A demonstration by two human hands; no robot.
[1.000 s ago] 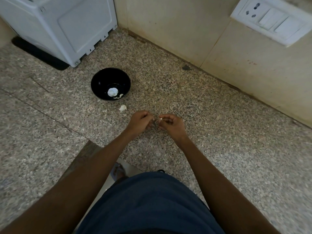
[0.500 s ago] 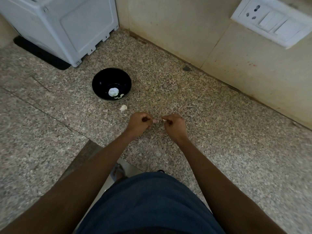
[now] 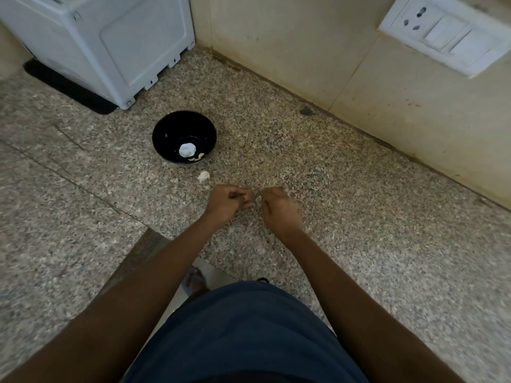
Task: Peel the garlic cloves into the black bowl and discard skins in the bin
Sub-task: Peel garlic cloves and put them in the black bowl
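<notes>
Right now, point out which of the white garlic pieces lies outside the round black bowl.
The small white garlic piece on the speckled granite counter, between the black bowl and the left hand. The other white pieces sit inside the bowl.

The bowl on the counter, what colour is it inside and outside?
The bowl is black, inside and on its rim; its outside is mostly hidden. The head view shows it best.
</notes>
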